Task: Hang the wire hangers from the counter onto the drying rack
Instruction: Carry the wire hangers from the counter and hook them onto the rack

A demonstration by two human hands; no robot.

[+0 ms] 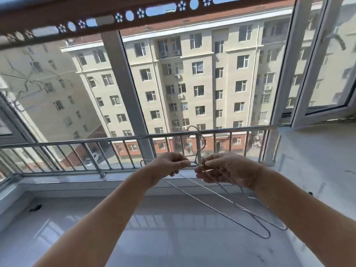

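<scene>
Both my hands hold a bunch of thin silver wire hangers (227,204) above the glossy white counter (154,237). My left hand (169,163) pinches the wire near the necks, and my right hand (225,170) grips the hangers just beside it. Their hooks (200,139) point up in front of the window railing, and the long bodies trail down to the right over the counter. The brown drying rack bar (134,22), with flower-shaped cut-outs, runs across the top of the view, well above both hands.
A metal railing (96,143) runs along the window sill in front of me. A window sash (317,74) stands open on the right. A small dark object (35,208) lies at the counter's left. Apartment buildings show outside.
</scene>
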